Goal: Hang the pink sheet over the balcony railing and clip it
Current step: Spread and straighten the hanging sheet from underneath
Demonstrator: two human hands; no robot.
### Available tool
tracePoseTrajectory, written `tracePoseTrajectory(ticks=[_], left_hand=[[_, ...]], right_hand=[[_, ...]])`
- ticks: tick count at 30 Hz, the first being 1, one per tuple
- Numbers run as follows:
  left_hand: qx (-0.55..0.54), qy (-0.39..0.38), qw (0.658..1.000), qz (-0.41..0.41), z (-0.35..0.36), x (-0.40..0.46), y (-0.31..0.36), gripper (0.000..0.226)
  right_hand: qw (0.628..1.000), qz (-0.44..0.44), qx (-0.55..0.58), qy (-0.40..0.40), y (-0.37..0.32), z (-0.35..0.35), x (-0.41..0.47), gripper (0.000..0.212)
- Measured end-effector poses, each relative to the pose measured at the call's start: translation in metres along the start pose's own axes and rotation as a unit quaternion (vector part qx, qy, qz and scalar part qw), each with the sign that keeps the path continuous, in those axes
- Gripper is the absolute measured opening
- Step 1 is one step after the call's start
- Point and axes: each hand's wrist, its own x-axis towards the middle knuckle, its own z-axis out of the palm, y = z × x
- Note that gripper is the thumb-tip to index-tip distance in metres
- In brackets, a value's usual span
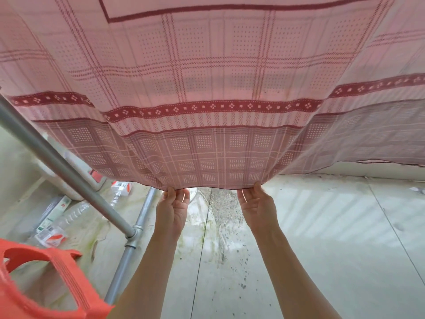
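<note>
The pink sheet (211,93), checked and dotted with dark red bands, hangs across the whole upper view, its lower hem sagging toward me. My left hand (173,208) pinches the hem from below near the middle. My right hand (257,204) grips the same hem a short way to the right. A grey metal railing pipe (57,162) runs diagonally at the left, joined to a post (128,254); the sheet passes over its upper end. No clip is visible.
An orange plastic basket (41,284) sits at the bottom left corner. Behind the railing lie boxes, plastic bottles (76,215) and litter. The pale concrete floor (322,238) has dark specks and green stains in the middle.
</note>
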Motion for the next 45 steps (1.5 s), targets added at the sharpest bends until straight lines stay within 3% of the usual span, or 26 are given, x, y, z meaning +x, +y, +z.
tracePoseTrajectory(ticks=[11,15,26,29,32,35,37,41,45], left_hand=[[0.014,-0.025,0.999,0.019,0.009,-0.014,0.016,0.027],[0.037,-0.027,0.999,0.022,0.001,-0.009,0.017,0.025],[0.048,0.044,0.998,0.007,0.008,-0.003,-0.004,0.026],[0.044,0.015,0.999,-0.010,0.008,-0.010,0.008,0.024],[0.034,-0.034,0.998,-0.032,0.003,-0.024,0.027,0.009],[0.029,-0.040,0.998,-0.036,-0.002,-0.035,0.038,0.011],[0.016,-0.039,0.999,-0.031,-0.003,-0.037,0.044,0.012],[0.024,-0.058,0.998,-0.021,-0.003,-0.025,0.062,0.026],[0.007,-0.026,0.999,0.019,-0.005,-0.008,0.082,0.038]], right_hand=[[0.996,-0.010,-0.050,-0.075,-0.004,-0.006,-0.015,0.027],[0.999,-0.015,-0.009,-0.050,-0.008,-0.007,-0.010,0.015],[0.999,-0.018,0.019,-0.025,-0.021,-0.016,0.007,0.018],[0.999,-0.022,0.018,-0.041,-0.016,-0.008,0.002,0.028],[0.997,0.019,-0.005,-0.081,0.006,0.009,-0.018,0.053],[0.985,0.033,-0.127,-0.115,0.045,0.025,-0.038,0.021],[0.977,0.023,-0.177,-0.119,0.062,0.032,-0.041,0.020],[0.987,0.014,-0.130,-0.093,0.055,0.040,-0.030,0.017],[0.995,0.005,-0.083,-0.051,0.040,0.041,-0.022,0.013]])
